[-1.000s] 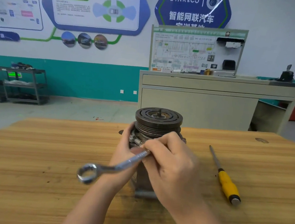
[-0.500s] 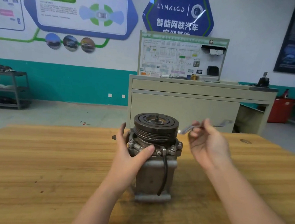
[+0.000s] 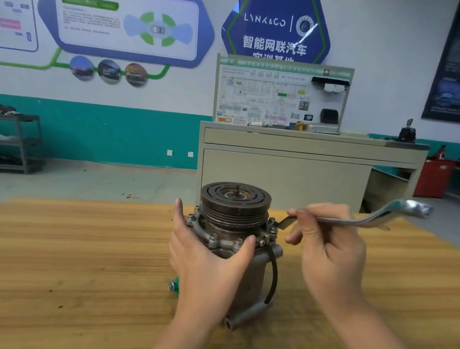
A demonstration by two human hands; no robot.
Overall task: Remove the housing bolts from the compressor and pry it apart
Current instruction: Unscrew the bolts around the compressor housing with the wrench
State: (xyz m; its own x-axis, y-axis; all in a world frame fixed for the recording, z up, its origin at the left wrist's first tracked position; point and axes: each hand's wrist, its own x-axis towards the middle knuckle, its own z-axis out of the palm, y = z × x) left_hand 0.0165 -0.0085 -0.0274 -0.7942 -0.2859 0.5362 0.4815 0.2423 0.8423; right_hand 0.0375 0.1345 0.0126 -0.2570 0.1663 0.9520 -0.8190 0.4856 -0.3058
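Grey metal compressor stands mid-worktop; my left hand grips its bolted flange, my right hand pinches the silver steel wrench beside it.

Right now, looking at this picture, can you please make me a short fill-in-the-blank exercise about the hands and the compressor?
1. The wrench is held in the ____ hand.
2. The left hand steadies the compressor, which stands upright on a ____ table.
3. The wrench's near end sits at a bolt on the compressor's ____ side.
4. The dark grooved pulley is at the ____ of the compressor.

Missing words: right; wooden; right; top
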